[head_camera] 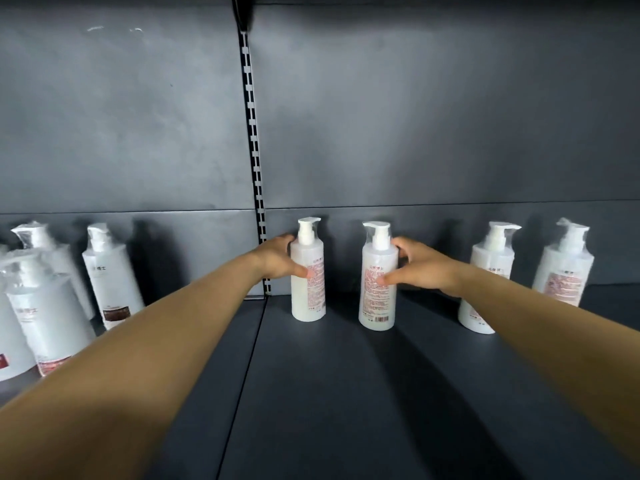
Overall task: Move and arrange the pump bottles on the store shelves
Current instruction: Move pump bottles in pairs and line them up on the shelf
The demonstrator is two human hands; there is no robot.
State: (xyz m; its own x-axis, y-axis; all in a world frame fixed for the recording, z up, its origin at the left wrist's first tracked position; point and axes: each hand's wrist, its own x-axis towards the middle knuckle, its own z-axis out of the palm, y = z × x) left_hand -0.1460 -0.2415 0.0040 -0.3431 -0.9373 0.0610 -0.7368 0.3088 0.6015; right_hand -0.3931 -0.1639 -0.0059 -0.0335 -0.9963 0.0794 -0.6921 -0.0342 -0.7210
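Shelf [346, 393]: dark, flat, running the full width; slotted upright [254, 161] splitting the back panel behind.
Left cluster [52, 299]: several white pump bottles bunched at the far left, wrapped in clear film, well apart from the hands.
Right pair [526, 275]: two more white bottles standing upright near the back at the right, close beside each other.
Left-held bottle [308, 271]: upright near the back panel, just right of the upright, printed label facing out.
Right-held bottle [377, 277]: upright, slightly nearer the front edge, barcode at the base, a gap apart from its neighbour.
Left hand [277, 259]: wrapped round the left-held bottle from its left side, thumb across the label, fingers behind.
Right hand [420, 266]: gripping the right-held bottle from its right side, thumb on the label.
Step in hand, judged: shifting both bottles at once into line.
Doing it well: grip kept at mid-body, not on the film-covered pumps; bottles kept vertical; bases set down flat, level with the right pair, even gaps, labels turned one way.
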